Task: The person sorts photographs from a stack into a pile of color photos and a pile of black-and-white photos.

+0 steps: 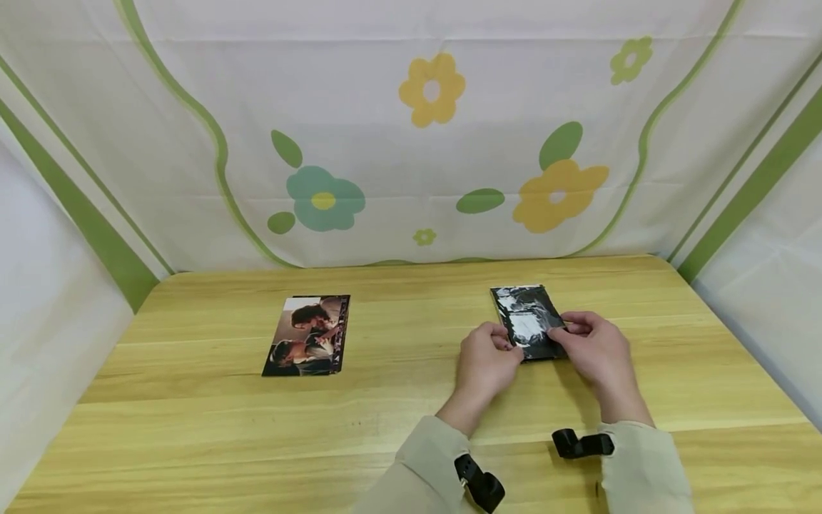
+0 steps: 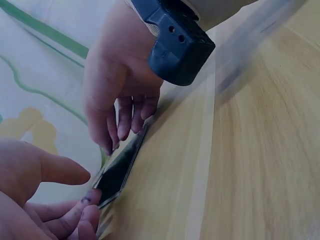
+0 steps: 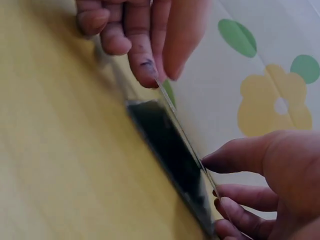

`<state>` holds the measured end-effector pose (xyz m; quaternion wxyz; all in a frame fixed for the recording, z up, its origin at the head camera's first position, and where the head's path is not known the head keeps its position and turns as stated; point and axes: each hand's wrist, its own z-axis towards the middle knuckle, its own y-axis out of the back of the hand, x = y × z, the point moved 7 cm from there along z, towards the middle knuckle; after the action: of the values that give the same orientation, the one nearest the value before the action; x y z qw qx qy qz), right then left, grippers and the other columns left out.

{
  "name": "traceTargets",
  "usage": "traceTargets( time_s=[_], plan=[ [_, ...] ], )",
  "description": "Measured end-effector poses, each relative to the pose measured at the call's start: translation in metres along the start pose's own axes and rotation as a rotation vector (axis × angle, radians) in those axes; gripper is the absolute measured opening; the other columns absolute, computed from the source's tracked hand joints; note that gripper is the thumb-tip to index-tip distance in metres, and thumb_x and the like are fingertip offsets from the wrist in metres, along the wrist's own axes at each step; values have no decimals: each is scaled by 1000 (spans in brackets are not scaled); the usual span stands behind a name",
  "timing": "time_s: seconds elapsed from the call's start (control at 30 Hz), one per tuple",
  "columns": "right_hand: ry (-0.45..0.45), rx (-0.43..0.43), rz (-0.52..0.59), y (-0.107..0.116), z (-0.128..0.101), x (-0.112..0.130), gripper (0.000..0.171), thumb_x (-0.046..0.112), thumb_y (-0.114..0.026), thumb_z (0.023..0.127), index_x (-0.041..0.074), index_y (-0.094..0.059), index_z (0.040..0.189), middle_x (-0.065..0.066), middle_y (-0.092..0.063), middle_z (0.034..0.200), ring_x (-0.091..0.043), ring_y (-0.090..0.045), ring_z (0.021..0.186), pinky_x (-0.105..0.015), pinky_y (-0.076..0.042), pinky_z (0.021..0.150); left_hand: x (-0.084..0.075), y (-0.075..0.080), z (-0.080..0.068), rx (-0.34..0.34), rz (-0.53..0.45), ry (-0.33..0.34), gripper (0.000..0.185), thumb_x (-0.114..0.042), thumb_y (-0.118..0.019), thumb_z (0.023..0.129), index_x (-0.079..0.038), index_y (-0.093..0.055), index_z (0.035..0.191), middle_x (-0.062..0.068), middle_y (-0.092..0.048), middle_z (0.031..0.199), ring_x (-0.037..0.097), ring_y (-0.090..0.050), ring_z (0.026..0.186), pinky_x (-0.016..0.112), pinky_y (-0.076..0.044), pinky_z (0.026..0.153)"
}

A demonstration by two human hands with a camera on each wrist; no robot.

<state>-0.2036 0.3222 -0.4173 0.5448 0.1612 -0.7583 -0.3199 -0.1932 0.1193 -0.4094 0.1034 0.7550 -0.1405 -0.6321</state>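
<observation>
Sleeves: beige cuffs at the near edge of the head view, each with a black strap mount at the wrist.
Tabletop [image 1: 398, 400]: pale wood planks, smooth; reaching back to a hanging cloth.
Left hand [image 1: 488, 360]: fingers curled, tips pinching the near left edge of the dark photo; a dark smudge visible on one fingertip [image 3: 145, 65].
Right hand [image 1: 594, 350]: fingers curled, thumb on top, gripping the right edge of the same photo.
Dark photo [image 1: 528, 321]: black-and-white print, right of centre, between both hands; far end resting on the tabletop; right wrist view suggests the near edge tipped up slightly.
Clear sleeve [image 3: 187, 142]: thin transparent film edge along the print, seen edge-on between the fingertips; whether fully around it, hard to tell.
Handling: likely very light, thin and bendy; glossy, so slippery and quick to take fingerprints; easily creased.
Best hold: by opposite edges or corners, with gentle fingertip pinches, off the picture face.
Colour photo [image 1: 308, 334]: lying flat, well apart to the left, untouched.
Backdrop [image 1: 424, 143]: white cloth with green stripes and yellow and teal flowers, beyond the tabletop's far edge.
</observation>
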Motion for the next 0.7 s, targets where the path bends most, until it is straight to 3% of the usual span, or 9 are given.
traceTargets(
  time_s=[0.17, 0.4, 0.7],
  plan=[
    [26, -8, -47, -1, 5, -2, 57, 32, -72, 100, -1, -61, 146, -25, -66, 134, -39, -64, 119, -39, -48, 91, -1, -3, 2, 52, 99, -1, 40, -14, -83, 89, -4, -74, 126, -4, -74, 92, 6, -65, 81, 27, -57, 80],
    [85, -36, -94, -3, 8, -2, 56, 31, -73, 98, -4, -63, 141, -26, -71, 127, -39, -66, 112, -41, -49, 88, 2, -6, 2, 81, 100, 12, 46, -16, -82, 92, -4, -71, 135, -3, -72, 93, 7, -63, 82, 29, -56, 78],
    [88, -67, -113, -5, 7, -5, 53, 31, -73, 98, -3, -65, 138, -24, -72, 123, -36, -65, 108, -40, -47, 85, 5, -6, 2, 77, 98, -2, 42, -18, -82, 92, -5, -71, 130, -3, -70, 92, 8, -60, 80, 29, -54, 75]
  ],
)
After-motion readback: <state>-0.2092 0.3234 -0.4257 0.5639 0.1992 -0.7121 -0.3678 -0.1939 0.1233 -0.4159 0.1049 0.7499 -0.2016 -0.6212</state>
